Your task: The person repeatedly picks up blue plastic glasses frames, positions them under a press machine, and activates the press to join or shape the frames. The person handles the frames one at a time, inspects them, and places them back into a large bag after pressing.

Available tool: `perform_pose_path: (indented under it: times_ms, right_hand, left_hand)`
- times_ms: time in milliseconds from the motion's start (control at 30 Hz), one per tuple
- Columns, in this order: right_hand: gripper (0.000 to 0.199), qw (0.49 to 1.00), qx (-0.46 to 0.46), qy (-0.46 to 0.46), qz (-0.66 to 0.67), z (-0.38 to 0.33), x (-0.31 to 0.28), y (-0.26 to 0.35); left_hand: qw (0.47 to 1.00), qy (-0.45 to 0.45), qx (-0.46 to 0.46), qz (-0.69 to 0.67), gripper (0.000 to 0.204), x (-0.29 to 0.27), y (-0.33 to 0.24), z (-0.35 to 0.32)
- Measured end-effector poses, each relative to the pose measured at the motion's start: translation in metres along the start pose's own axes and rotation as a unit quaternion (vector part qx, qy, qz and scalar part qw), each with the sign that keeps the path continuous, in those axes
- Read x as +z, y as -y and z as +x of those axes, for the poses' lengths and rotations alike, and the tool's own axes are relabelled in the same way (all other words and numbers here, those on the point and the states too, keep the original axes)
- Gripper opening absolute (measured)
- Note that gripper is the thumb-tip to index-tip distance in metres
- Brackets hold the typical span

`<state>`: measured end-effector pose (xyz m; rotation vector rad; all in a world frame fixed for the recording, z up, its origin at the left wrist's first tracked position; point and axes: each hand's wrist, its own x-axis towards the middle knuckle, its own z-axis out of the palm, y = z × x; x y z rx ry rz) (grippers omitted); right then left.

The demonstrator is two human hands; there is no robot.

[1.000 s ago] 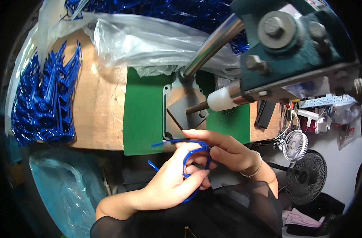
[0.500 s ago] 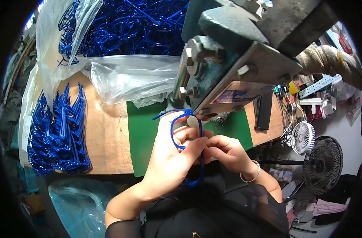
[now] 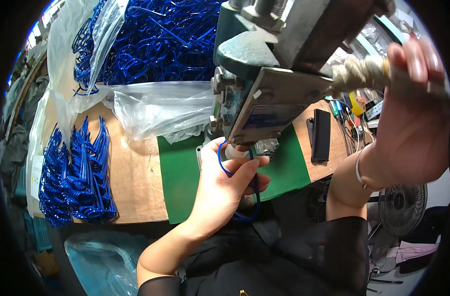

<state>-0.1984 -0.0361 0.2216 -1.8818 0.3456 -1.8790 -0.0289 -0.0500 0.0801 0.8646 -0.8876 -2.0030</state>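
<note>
My left hand (image 3: pixel 219 190) is closed on a blue plastic eyeglass frame (image 3: pixel 257 197), pinching it between thumb and fingers. One rim of the frame sits at the lower end of a green metal hand press (image 3: pixel 247 49), beside a white round part (image 3: pixel 236 152). Fingers partly hide the frame, and its lower rim hangs toward my lap. My right hand (image 3: pixel 407 123), a bracelet at its wrist, is raised at the far right, fingers curled over the cloth-wrapped lever (image 3: pixel 360 73) of the press.
A plastic-lined heap of blue eyeglass frames (image 3: pixel 161 44) lies at the back. Stacked blue frames (image 3: pixel 77 182) stand at left on the wooden table (image 3: pixel 136 185). A green mat (image 3: pixel 178 182) lies under the press. At right are a black case (image 3: pixel 321 135) and a fan (image 3: pixel 401 207).
My right hand has left the eyeglass frame and gone up and right to the lever. The frame has shifted slightly in my left hand. The press appears further left in view.
</note>
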Motion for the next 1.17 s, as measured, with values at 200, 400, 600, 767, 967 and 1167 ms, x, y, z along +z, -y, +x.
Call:
perform_pose_path:
  times_ms: [200,400,600,767,967,1167]
  right_hand:
    - [0.032,0.991,0.018,0.131,-0.018,-0.033,-0.019,0.008]
    - [0.034,0.989,-0.051,0.116,-0.072,-0.06,-0.001,-0.008]
    - [0.054,0.993,0.005,0.079,-0.082,-0.012,-0.013,0.014]
    - [0.041,0.958,0.074,-0.055,-0.27,-0.094,-0.038,-0.04]
    - [0.03,0.765,0.315,0.219,-0.517,-0.242,-0.064,-0.103]
    - [0.052,0.7,0.239,0.288,-0.608,-0.279,-0.057,-0.116]
  left_hand:
    - [0.997,-0.005,0.076,0.004,0.045,0.016,0.011,0.0]
    - [0.984,-0.063,0.156,0.065,0.047,0.014,0.018,0.002]
    - [0.995,0.018,0.097,-0.019,0.048,0.012,0.015,0.006]
    - [0.994,0.044,0.094,-0.041,0.041,-0.025,0.013,-0.006]
    - [0.994,0.022,0.066,-0.082,0.04,-0.036,0.011,-0.005]
    - [0.88,-0.082,0.096,0.458,0.043,-0.119,0.014,-0.015]
